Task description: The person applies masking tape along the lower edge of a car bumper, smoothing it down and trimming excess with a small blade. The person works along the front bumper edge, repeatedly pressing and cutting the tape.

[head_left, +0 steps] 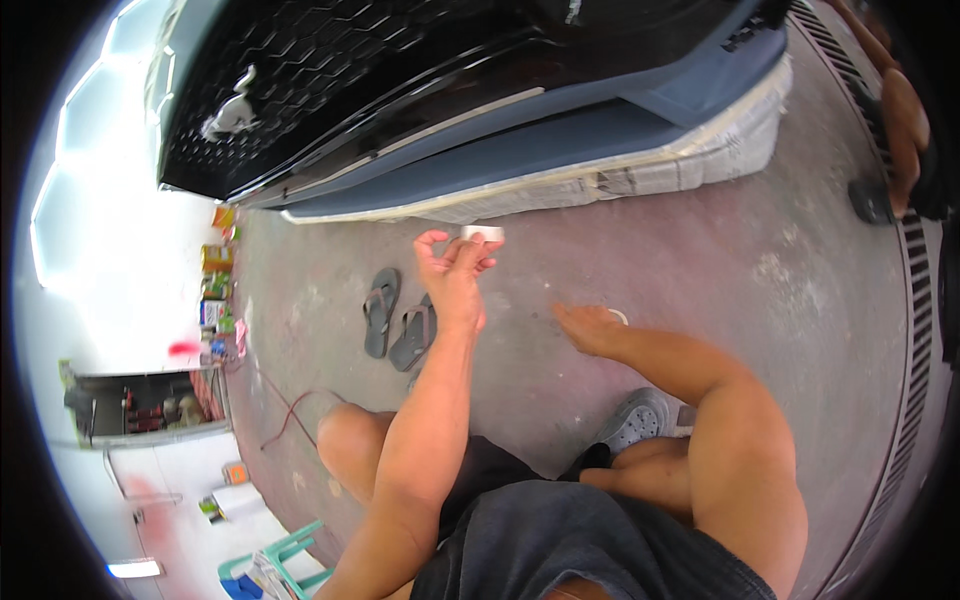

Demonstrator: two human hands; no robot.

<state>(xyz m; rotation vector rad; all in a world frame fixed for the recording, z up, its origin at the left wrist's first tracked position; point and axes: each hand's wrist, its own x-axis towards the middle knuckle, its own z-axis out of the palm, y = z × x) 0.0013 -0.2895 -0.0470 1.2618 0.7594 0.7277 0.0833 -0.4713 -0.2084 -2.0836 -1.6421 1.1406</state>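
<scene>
My left hand (458, 268) is raised in front of the car, its fingers closed on a small white roll (483, 233) that looks like tape. The roll is just below the newspaper masking (640, 178) along the car's lower edge. Lower and to the right, my right hand (590, 328) points left with its fingers close together. A pale curved edge (620, 316) shows beside it; whether that hand holds it I cannot tell. Above both hands is a glossy black car body (400, 90) with a grey-blue lower trim (500, 165), edged with pale tape.
Grey flip-flops (381, 312) lie on the concrete floor (700, 270) left of my hands. A red hose (290, 415) and several cans (215, 285) are by the left wall. At lower left is a green chair (290, 550). A drain grate (912, 300) and another person's leg (903, 130) are at right.
</scene>
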